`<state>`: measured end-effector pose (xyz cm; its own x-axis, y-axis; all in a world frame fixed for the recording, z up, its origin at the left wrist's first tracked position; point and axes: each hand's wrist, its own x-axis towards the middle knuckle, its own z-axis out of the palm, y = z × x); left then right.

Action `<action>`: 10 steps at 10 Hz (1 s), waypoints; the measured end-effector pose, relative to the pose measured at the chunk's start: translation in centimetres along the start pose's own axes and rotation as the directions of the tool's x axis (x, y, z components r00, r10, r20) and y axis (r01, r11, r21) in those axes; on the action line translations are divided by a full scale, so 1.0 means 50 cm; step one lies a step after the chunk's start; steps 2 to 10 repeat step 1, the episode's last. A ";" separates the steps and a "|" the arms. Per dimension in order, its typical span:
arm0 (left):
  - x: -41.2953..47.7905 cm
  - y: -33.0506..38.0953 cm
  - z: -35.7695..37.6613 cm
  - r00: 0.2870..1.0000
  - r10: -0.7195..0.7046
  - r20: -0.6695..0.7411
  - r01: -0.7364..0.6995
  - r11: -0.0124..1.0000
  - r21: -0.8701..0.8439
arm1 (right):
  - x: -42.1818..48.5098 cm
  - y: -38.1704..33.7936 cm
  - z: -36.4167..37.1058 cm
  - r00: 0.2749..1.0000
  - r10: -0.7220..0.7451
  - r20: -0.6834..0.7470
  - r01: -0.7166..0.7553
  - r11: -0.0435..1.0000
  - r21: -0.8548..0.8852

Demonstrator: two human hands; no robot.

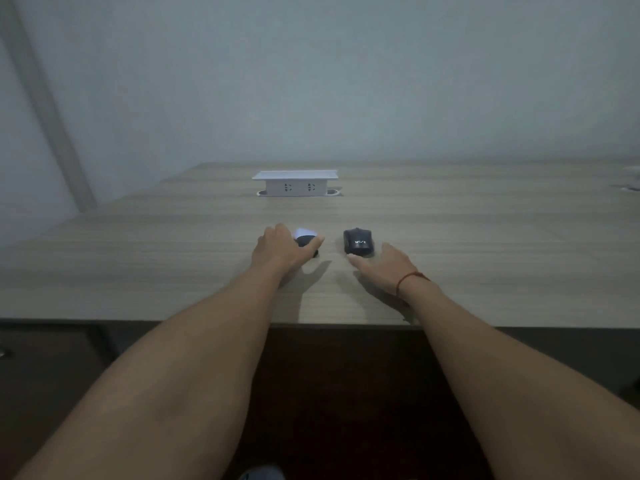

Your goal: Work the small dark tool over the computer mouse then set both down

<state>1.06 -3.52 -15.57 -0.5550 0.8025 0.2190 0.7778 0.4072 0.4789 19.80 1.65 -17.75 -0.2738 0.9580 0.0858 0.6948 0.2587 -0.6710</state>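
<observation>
Mouse [359, 241] on desk | right hand [381, 270] beside | left hand [277, 249] on tool [306, 239]

A white socket box [295, 183] stood at the far middle of the wooden desk [138, 265], grey wall [346, 81] behind.

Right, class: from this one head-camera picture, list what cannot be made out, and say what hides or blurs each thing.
- Small dark tool, head view: mostly covered by the left hand; grip unclear.
- Right hand: touching the computer mouse or just short of it, unclear.
- White object: cut off by the right edge.
- Socket box: markings too small.
</observation>
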 end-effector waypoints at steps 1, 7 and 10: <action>-0.042 -0.009 -0.005 1.000 -0.003 0.029 -0.001 0.991 0.137 | -0.035 0.000 -0.006 0.997 -0.035 0.067 0.048 0.975 -0.218; -0.042 -0.009 -0.005 1.000 -0.003 0.029 -0.001 0.991 0.137 | -0.035 0.000 -0.006 0.997 -0.035 0.067 0.048 0.975 -0.218; -0.042 -0.009 -0.005 1.000 -0.003 0.029 -0.001 0.991 0.137 | -0.035 0.000 -0.006 0.997 -0.035 0.067 0.048 0.975 -0.218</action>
